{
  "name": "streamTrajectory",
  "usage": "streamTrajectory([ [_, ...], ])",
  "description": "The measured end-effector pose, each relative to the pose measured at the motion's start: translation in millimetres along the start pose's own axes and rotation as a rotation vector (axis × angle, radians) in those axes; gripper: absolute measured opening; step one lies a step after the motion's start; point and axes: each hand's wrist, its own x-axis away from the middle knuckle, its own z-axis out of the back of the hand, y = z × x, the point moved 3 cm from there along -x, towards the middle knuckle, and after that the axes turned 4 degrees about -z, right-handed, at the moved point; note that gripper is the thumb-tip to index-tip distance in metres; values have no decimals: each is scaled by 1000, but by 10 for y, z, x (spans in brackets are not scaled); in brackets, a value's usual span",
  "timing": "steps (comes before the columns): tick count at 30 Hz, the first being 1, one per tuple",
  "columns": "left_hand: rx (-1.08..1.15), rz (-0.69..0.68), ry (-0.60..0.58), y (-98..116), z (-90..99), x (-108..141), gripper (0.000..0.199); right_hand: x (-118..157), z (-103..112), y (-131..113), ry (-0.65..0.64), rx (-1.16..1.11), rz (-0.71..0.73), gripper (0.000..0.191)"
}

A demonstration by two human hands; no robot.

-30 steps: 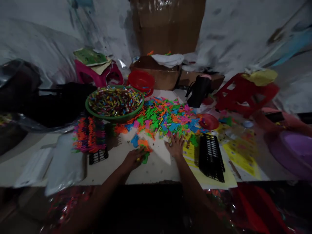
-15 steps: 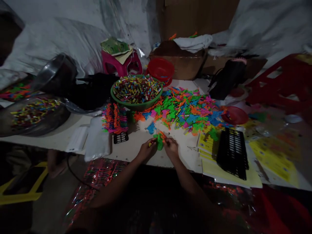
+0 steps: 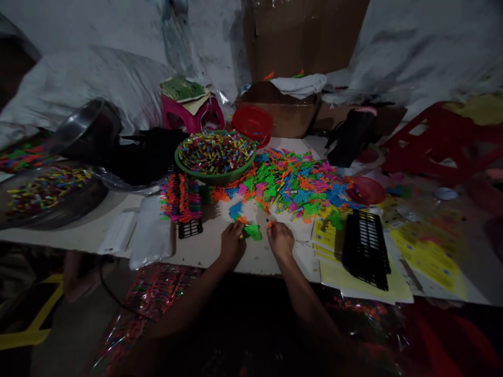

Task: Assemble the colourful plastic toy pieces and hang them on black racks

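Left hand [image 3: 231,243]: pinched on a green plastic piece [image 3: 253,231], its long axis roughly crosswise, free end toward the right hand [image 3: 281,240]; a loose pinch could drop it. Right hand: fingertips narrowed on an orange piece [image 3: 271,223], direction too small for me to tell; slipping, it could vanish into the multicoloured pile [image 3: 291,180] beyond.

You have two hands mid-frame, one left hand [image 3: 232,245] and one right hand [image 3: 281,241]; around them, loose plastic pieces [image 3: 302,180] beyond counting; one green basin [image 3: 216,178] left of centre; one pink stool [image 3: 192,121], upper left; one red stool [image 3: 440,149], upper right; one red dish [image 3: 369,191], right of centre; black racks [image 3: 365,246], lower right, overlapping, number unclear to you.
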Motion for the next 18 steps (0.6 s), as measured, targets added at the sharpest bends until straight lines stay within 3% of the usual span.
streamTrajectory([
  [2,80,-26,54,-79,57,16,46,17,56,40,-101,-7,-25,25],
  [5,211,4,107,-154,114,88,41,31,61,96,-296,-87,54,29],
  [9,309,111,123,-135,180,124,34,-77,59,158,-279,-12,181,45],
  [12,446,239,37,-85,224,95,38,-121,52,175,-344,110,228,32],
  [14,559,327,-53,-56,217,92,43,-90,63,193,-381,133,219,34],
  [18,666,412,-104,-7,118,119,37,44,25,199,-428,-18,197,41],
])
